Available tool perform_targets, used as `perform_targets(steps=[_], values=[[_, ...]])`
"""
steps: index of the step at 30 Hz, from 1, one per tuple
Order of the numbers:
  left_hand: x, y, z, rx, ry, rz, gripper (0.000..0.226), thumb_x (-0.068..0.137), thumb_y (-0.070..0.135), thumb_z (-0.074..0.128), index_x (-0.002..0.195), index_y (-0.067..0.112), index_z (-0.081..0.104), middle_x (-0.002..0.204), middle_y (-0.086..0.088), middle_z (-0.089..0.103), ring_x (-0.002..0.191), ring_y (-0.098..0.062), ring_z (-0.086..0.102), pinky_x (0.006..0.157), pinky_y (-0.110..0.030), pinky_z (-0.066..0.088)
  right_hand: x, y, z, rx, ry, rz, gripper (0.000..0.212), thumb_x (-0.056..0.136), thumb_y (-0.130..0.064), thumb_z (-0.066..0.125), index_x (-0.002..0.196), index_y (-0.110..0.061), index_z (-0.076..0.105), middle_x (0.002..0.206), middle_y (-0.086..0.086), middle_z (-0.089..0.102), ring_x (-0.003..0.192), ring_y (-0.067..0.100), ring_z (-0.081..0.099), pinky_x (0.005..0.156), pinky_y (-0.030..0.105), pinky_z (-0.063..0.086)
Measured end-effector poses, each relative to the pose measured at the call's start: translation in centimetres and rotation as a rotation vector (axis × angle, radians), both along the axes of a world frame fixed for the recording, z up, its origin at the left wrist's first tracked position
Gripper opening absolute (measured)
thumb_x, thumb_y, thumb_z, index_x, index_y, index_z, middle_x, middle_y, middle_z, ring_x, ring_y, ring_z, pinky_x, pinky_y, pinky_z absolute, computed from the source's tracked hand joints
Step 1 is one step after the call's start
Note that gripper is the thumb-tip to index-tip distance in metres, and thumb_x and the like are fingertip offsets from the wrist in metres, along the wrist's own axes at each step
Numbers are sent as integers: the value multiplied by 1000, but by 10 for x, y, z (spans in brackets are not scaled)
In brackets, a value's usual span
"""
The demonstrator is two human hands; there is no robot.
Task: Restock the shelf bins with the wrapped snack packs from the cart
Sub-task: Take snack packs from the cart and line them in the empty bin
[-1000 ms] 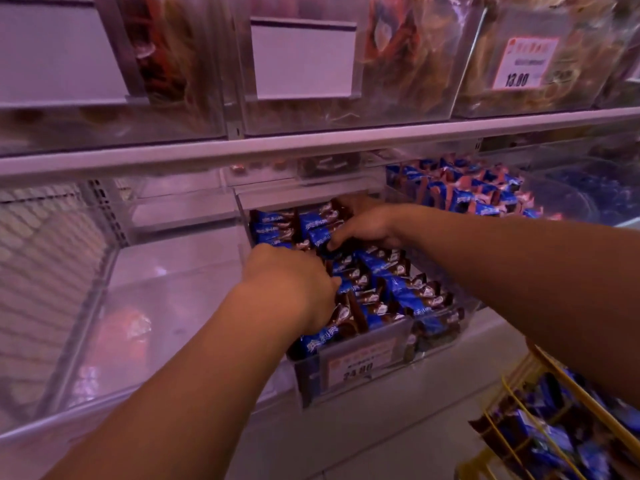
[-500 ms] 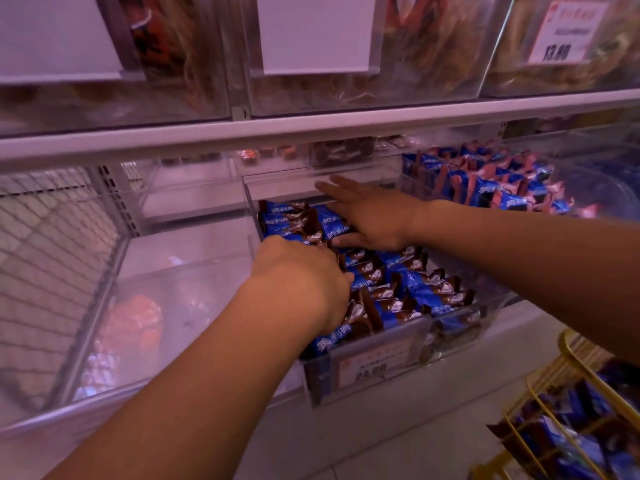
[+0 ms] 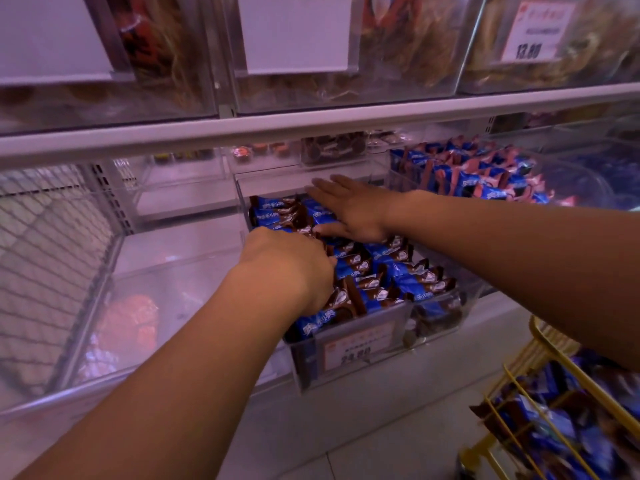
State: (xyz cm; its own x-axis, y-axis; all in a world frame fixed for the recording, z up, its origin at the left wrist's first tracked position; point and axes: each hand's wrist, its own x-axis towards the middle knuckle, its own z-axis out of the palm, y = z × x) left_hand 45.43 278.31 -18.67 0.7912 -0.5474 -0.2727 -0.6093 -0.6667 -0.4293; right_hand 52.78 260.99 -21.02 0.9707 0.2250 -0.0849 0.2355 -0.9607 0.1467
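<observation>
- Head view: blue-and-brown snack packs (image 3: 377, 271) fill the clear bin (image 3: 360, 344); more sit in the yellow cart (image 3: 554, 420).
- Left hand (image 3: 287, 268) curls into the packs, its grip hidden; right hand (image 3: 349, 209) lies flat, fingers straight, pressing the rear rows.
- Packs look light, crinkly and slippery; best pinched across the middle.

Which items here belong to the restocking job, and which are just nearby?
Part of the job:
- blue-and-brown snack packs
- clear bin holding them
- yellow wire cart with more packs
- left hand, right hand

Just nearby:
- upper-shelf bins of dried goods
- neighbouring bin of packs
- wire mesh panel
</observation>
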Motion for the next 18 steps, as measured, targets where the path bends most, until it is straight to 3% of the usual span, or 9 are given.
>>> perform_targets(steps=[2,4,6,8,10,12,14,16,18], values=[[-1,3,3,-226,-11,57,43,103,45,30,132,22,51,135,-7,54,120,-31,53,88,-43,42,-21,-5,22,37,-101,-1,78,100,-57,38,159,-19,4,167,6,-2,153,26,-1,123,42,9],[-4,4,9,-456,-47,69,46,103,48,29,116,17,61,122,-13,62,108,-35,59,89,-44,47,-62,-18,50,28,-223,49,61,102,-45,45,152,-11,35,158,18,30,145,32,30,119,41,26],[-14,-7,14,-673,-152,-66,44,100,48,37,101,15,67,103,-17,68,93,-38,63,80,-45,53,-122,-43,70,53,-368,113,37,97,-40,50,118,-16,67,119,14,67,108,29,63,91,39,49],[-37,-32,15,-957,-184,-248,39,95,47,45,88,15,69,84,-14,70,79,-36,64,70,-44,54,-193,-76,78,181,-426,28,26,88,-34,53,84,-16,71,77,6,72,70,20,67,62,30,47],[-69,-68,16,-1117,-90,-409,35,88,48,46,81,18,65,76,-6,70,73,-32,65,67,-43,54,-255,-106,73,389,-276,-196,18,87,-25,61,78,-14,72,65,1,70,58,10,66,56,25,48],[-101,-109,8,-1078,80,-562,28,85,48,49,82,24,64,76,3,70,75,-25,67,70,-41,55,-293,-134,52,355,11,-349,9,90,-22,69,93,-15,74,80,-2,73,72,13,70,67,31,55],[-126,-150,-3,-903,221,-671,24,86,47,55,91,26,66,87,4,70,85,-22,66,77,-38,53,-314,-153,25,189,375,-482,33,88,-33,73,115,-15,68,100,-3,68,92,16,67,86,36,53],[-137,-183,-16,-687,280,-703,29,86,50,61,103,27,66,102,1,70,99,-23,63,86,-36,51,-325,-165,1,109,672,-586,49,84,-38,76,124,-13,61,97,-5,67,79,6,67,93,39,52],[-140,-211,-28,-496,296,-688,38,85,53,64,111,25,66,112,-2,68,105,-25,62,89,-37,51,-331,-179,-11,113,769,-641,46,84,-30,79,122,-11,61,72,0,74,58,7,68,90,43,55]])
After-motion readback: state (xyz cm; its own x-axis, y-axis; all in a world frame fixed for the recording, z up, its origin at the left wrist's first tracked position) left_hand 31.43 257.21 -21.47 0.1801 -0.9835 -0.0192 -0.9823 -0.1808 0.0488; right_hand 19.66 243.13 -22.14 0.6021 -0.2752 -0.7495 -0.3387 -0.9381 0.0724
